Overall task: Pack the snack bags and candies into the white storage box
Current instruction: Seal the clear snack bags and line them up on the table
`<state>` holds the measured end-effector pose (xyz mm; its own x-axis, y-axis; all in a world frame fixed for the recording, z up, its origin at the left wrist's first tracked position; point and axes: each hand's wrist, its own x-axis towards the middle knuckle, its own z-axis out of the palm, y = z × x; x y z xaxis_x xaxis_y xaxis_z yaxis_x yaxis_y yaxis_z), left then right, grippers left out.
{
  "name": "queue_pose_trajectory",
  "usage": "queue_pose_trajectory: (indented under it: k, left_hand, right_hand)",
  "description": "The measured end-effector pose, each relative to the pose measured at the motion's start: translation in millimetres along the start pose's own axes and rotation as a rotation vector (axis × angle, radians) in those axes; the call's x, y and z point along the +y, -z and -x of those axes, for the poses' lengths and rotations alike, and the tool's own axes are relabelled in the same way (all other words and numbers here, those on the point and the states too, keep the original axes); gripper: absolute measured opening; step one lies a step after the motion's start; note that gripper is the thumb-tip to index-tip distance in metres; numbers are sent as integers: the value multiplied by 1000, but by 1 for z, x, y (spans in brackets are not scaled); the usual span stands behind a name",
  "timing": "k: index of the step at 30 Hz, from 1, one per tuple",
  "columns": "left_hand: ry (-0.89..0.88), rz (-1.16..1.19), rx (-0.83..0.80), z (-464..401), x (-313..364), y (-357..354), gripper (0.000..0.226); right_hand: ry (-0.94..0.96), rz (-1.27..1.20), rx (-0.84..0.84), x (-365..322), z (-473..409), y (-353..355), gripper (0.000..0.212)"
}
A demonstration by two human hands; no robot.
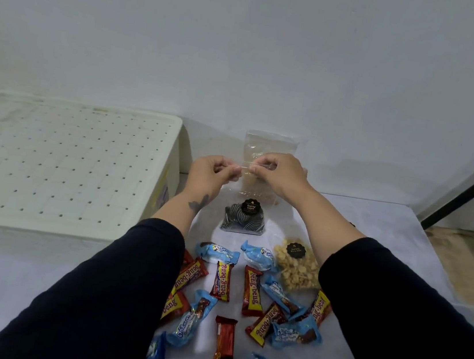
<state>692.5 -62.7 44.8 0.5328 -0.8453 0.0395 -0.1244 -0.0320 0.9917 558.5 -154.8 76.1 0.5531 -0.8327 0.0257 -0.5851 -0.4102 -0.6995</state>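
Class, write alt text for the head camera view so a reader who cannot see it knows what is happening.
Two hands, left hand and right hand, pinch the seal of a clear snack bag above a table strewn with wrapped candies. A white storage box, lid on, stands at the left.

Black long sleeves point(111, 298), dark tattoo point(199, 202) (left wrist)

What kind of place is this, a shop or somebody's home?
Probably a home, though I can't be sure: a cloth-covered table pushed against a bare white wall, a white storage box with its perforated lid on, and loose snacks spread out by hand.
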Motion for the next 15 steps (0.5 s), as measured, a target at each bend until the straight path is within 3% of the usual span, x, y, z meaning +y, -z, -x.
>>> queue_pose_trajectory:
  k: [6, 15]
  left_hand:
    - [22, -10, 13, -1, -1, 1, 20]
    - [-15, -32, 23, -1, 3, 0, 13]
  right_hand:
    - [0, 64, 9, -7, 1, -6, 12]
    - [29, 36, -8, -11, 3, -3, 10]
